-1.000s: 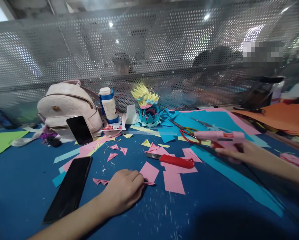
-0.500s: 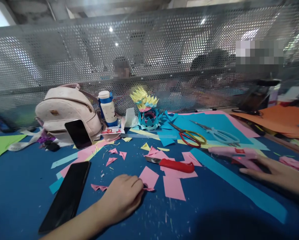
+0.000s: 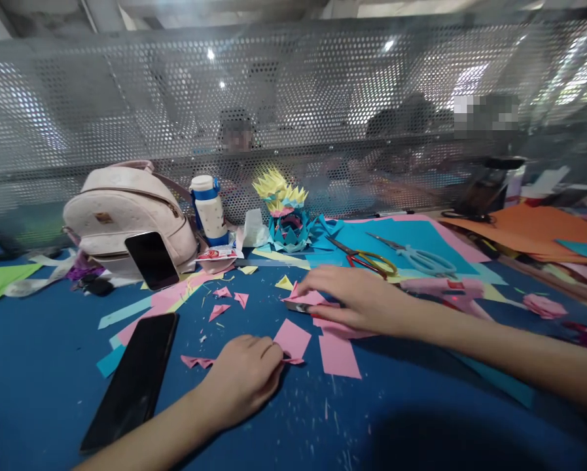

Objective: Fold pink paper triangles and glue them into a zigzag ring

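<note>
While the left hand (image 3: 244, 373) lay lower centre, fingers closed on a folded pink strip (image 3: 195, 362), the right hand (image 3: 362, 302) reached pink paper (image 3: 311, 297) mid-frame, fingers part open (blade (image 3: 297, 306) close by). Likely selecting paper; called for a careful pinch.

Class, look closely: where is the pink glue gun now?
In the head view, the glue gun lies on the person's right, just nearer than the light blue scissors, partly hidden by the right forearm.

Room lies between the hands (image 3: 247, 373); right forearm (image 3: 494, 350) partly blocks glue gun (image 3: 462, 288).
</note>
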Demonstrator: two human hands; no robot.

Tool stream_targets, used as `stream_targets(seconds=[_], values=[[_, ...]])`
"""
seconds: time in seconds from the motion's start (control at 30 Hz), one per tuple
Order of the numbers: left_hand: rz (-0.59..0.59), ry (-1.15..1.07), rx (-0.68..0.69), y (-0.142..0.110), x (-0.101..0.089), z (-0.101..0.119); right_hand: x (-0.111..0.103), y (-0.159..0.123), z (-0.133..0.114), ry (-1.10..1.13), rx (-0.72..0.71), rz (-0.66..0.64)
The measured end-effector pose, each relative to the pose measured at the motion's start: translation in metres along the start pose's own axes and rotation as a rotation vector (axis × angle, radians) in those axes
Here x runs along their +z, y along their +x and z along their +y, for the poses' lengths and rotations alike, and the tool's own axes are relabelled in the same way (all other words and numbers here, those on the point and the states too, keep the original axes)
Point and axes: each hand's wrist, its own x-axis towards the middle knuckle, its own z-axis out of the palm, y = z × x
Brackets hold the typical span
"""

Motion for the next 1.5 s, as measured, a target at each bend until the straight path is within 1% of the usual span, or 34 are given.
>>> stream_targets(seconds=[0.07,0.13,0.2,0.3,0.4,0.47,0.53,0.6,0.7,0.9,0.97,1.03,1.13,1.23,1.37,1.43,1.5], values=[[-0.009,0.006,0.004,0.0,-0.002,0.0,0.018,0.043,-0.001,0.006,0.0,-0.085],[-0.016,0.013,0.008,0.0,-0.004,0.0,0.034,0.081,0.0,0.004,0.007,-0.119],[-0.02,0.021,0.008,0.0,-0.005,0.0,0.048,0.111,0.0,0.003,0.025,-0.142],[-0.022,0.026,0.003,-0.002,-0.005,0.0,0.067,0.139,-0.002,0.034,0.057,-0.185],[-0.023,0.021,0.0,-0.002,-0.005,0.0,0.08,0.147,-0.004,0.085,0.083,-0.211],[-0.021,0.014,-0.003,-0.001,-0.004,0.0,0.085,0.145,-0.005,0.126,0.084,-0.195],[-0.017,0.007,-0.005,-0.001,-0.004,-0.001,0.085,0.14,-0.004,0.174,0.069,-0.16],[-0.013,0.0,-0.006,0.0,-0.003,-0.001,0.08,0.133,-0.003,0.228,0.053,-0.132],[-0.008,-0.012,-0.005,0.0,-0.003,-0.001,0.068,0.117,-0.001,0.326,0.05,-0.126],[-0.002,-0.039,-0.003,-0.001,-0.002,-0.001,0.044,0.067,0.0,0.522,0.136,-0.115],[-0.001,-0.048,-0.002,-0.002,-0.001,-0.001,0.039,0.048,0.0,0.587,0.171,-0.115],[0.001,-0.057,-0.002,-0.003,-0.001,-0.001,0.037,0.031,0.0,0.721,0.212,-0.137],[0.012,-0.059,0.0,-0.002,-0.001,-0.001,0.037,0.011,0.002,0.908,0.264,-0.17],[0.026,-0.051,0.002,-0.001,-0.002,-0.001,0.039,-0.005,0.001,0.966,0.308,-0.155],[0.039,-0.036,0.011,-0.001,-0.003,0.0,0.045,-0.018,-0.002,1.05,0.382,-0.193],[0.04,-0.028,0.011,-0.001,-0.003,0.0,0.054,-0.021,-0.003,1.07,0.406,-0.164],[0.04,-0.021,0.006,-0.001,-0.003,0.001,0.065,-0.022,-0.002,1.094,0.422,-0.097]])
